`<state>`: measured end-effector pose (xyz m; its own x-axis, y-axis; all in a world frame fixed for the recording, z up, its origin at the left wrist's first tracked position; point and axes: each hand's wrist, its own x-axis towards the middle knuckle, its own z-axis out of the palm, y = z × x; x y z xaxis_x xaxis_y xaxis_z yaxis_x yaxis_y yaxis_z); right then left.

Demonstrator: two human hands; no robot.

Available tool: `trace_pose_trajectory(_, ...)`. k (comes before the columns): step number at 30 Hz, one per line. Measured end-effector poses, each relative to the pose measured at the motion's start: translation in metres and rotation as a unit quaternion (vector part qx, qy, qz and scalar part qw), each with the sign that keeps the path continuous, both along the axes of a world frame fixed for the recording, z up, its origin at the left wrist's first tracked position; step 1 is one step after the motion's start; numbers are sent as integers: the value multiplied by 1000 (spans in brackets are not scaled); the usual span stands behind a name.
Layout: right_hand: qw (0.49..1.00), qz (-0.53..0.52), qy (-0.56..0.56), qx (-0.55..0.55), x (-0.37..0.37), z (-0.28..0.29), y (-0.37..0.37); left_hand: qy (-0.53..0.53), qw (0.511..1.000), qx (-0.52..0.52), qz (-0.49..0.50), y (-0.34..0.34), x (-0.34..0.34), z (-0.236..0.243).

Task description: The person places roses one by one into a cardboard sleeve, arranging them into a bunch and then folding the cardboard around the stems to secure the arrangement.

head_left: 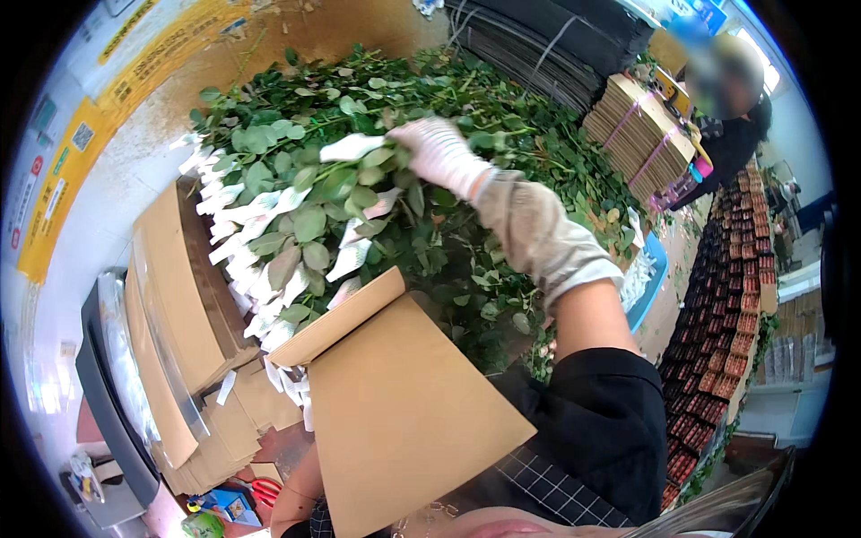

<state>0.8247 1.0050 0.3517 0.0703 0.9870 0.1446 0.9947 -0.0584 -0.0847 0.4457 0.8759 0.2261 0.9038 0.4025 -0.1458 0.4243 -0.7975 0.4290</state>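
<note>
In a white striped glove, my right hand point(439, 154) reaches over a heap of leafy rose stems point(309, 224). Its fingers are closed at the leafy part of one stem, just beside a white sleeve point(352, 148) that covers the stem's head. More white sleeves point(242, 255) line the heap's left side. In front of my body stands a brown cardboard sheet point(413, 412) with a folded upper flap point(341, 314). My left forearm point(298, 489) goes up behind that sheet, which hides my left hand.
Stacked flat cardboard point(184, 287) stands at the left, with red-handled scissors point(265, 490) below it. A dark strapped stack point(547, 54) and a bundled cardboard stack point(639, 134) lie behind the heap. Another person point(735, 134) stands far right, near rows of boxes point(717, 332) and a blue tub point(650, 282).
</note>
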Motion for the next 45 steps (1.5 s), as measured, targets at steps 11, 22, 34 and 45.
trace_pose_trajectory(11, 830, 263, -18, 492, 2, 45, -48, 14, 1000, 6, 18, -9, -6, 0)
trace_pose_trajectory(22, 929, 112, -34, 350, -37, 24, -68, 12, 1000, -4, 26, -10, -5, -1)
trace_pose_trajectory(34, 937, 306, -159, -59, -146, -5, 55, 22, 999, -10, 21, -8, -3, -1)
trace_pose_trajectory(45, 832, 169, 225, 478, -57, 159, -15, 26, 999, -19, 22, -10, -2, -2)
